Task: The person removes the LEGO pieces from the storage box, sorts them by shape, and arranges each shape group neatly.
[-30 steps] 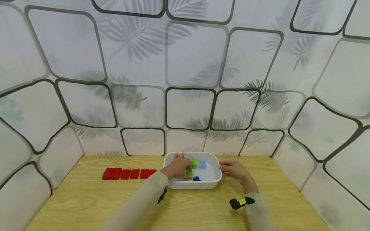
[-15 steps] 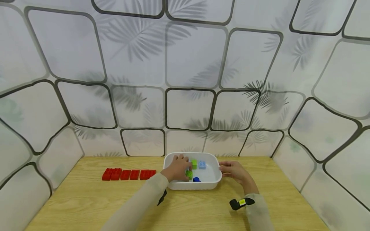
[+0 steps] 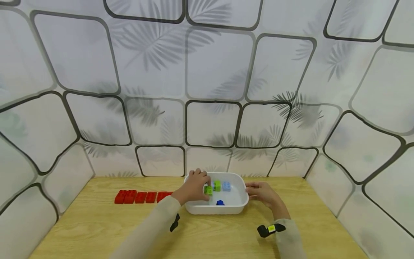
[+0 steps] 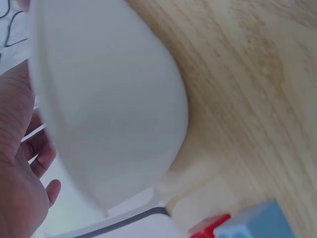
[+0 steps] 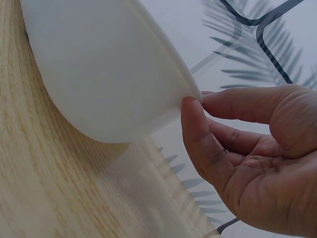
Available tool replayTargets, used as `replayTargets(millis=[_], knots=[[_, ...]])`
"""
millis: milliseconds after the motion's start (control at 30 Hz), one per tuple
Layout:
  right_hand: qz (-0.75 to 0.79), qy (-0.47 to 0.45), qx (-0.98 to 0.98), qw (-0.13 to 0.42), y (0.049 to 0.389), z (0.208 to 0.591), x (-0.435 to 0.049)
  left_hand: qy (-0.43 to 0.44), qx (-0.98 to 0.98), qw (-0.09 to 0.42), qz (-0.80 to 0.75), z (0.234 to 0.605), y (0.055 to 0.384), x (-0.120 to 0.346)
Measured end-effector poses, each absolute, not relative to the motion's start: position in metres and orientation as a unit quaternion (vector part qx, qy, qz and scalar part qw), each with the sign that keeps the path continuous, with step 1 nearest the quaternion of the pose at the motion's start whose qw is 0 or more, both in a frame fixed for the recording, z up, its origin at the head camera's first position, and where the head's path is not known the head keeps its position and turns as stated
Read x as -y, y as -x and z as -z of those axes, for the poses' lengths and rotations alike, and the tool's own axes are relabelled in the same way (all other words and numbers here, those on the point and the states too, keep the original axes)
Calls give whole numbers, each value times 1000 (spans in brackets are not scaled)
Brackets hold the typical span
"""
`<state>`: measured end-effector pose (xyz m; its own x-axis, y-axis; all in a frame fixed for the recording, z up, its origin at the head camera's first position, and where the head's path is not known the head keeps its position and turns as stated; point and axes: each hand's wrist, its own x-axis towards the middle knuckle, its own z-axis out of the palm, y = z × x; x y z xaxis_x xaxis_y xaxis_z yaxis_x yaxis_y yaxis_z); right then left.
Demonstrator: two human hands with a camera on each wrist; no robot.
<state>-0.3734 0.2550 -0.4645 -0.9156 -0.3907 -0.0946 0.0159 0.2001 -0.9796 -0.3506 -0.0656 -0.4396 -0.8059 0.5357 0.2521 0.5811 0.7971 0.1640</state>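
Observation:
A white plastic tub (image 3: 215, 209) sits on the table in the head view, with building bricks inside. My left hand (image 3: 194, 185) reaches over its left rim and pinches a green building brick (image 3: 208, 190) between thumb and fingers. Behind that are another green brick (image 3: 217, 185) and a light blue brick (image 3: 226, 186); a dark blue brick (image 3: 220, 203) lies near the front wall. My right hand (image 3: 262, 192) pinches the tub's right rim with thumb and finger, as the right wrist view shows on the tub (image 5: 109, 69). In the left wrist view the tub's wall hides the left fingertips.
A row of several red bricks (image 3: 141, 197) runs along the table left of the tub, its right end behind the left forearm. The left wrist view shows a blue brick (image 4: 262, 223) beside a red one (image 4: 210, 227). A patterned curtain (image 3: 210, 122) encloses the wooden table (image 3: 226, 237).
My left hand has shifted left and slightly back, carrying the green brick from the tub's front middle toward its left end. The right hand keeps its hold on the rim.

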Motion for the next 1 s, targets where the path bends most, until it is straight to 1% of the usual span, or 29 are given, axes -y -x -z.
replayTargets(millis=[233, 500, 633, 800, 1000], knots=[[622, 124, -756, 163, 373, 466, -255, 318, 926, 146, 139, 423, 336, 89], [628, 129, -749, 165, 373, 466, -256, 297, 927, 184, 139, 404, 318, 125], [625, 135, -751, 165, 371, 464, -257, 288, 927, 198, 135, 402, 310, 143], [625, 136, -751, 165, 370, 463, -257, 285, 929, 204, 117, 407, 303, 165], [625, 130, -751, 167, 371, 464, -255, 282, 938, 177, 96, 417, 293, 187]])
